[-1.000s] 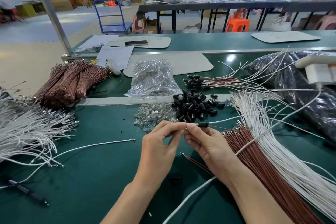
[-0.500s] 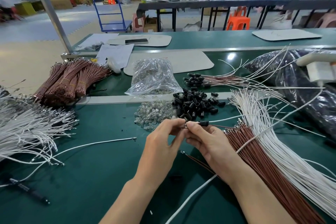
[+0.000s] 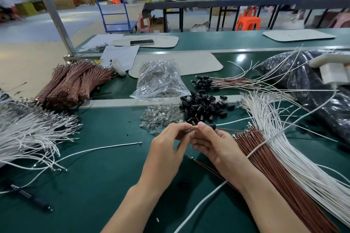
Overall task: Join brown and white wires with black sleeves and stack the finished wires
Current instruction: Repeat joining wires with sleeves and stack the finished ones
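My left hand (image 3: 166, 149) and my right hand (image 3: 214, 145) meet over the green table (image 3: 106, 185), fingertips pinching a small metal-tipped part between them. A black sleeve (image 3: 211, 126) sits just right of my right thumb, with a white wire (image 3: 233, 122) and a brown wire (image 3: 238, 130) running out of it to the right. Loose black sleeves (image 3: 203, 107) lie piled just beyond my hands. Brown wires (image 3: 274, 172) and white wires (image 3: 295, 149) fan out on the right. Finished wires with black sleeves (image 3: 206, 82) are stacked farther back.
A pile of small clear bulbs (image 3: 161, 117) and a clear plastic bag (image 3: 161, 79) lie behind my hands. Bundled brown wires (image 3: 73, 85) and a white wire heap (image 3: 24, 134) fill the left. A dark bag (image 3: 312, 89) is at right, a black pen (image 3: 32, 197) at front left.
My hands stayed together and shifted slightly forward toward the sleeve pile; my fingertips worked the part where the wires meet. The sleeve stays beside my right thumb.
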A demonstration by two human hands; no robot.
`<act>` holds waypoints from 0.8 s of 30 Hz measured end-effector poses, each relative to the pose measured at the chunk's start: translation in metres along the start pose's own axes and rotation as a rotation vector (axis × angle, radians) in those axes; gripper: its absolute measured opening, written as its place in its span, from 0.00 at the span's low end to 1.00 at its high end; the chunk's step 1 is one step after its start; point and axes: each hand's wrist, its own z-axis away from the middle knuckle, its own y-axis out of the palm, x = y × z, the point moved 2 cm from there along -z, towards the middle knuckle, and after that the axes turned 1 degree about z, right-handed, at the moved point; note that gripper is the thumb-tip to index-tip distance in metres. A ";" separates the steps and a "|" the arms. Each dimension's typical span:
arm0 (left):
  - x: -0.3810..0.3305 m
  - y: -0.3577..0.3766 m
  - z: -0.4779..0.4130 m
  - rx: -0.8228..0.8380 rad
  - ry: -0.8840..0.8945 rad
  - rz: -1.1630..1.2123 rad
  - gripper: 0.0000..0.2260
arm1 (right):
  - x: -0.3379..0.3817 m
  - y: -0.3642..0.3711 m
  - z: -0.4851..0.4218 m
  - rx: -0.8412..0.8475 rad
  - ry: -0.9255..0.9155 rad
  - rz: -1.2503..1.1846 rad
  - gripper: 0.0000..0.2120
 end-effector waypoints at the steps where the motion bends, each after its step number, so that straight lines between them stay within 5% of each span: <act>1: 0.000 0.000 0.000 0.000 -0.001 0.001 0.14 | 0.000 0.000 0.000 -0.001 0.001 -0.001 0.14; 24: -0.001 -0.002 0.000 -0.027 -0.003 -0.035 0.13 | 0.003 0.002 0.005 0.024 0.024 0.045 0.11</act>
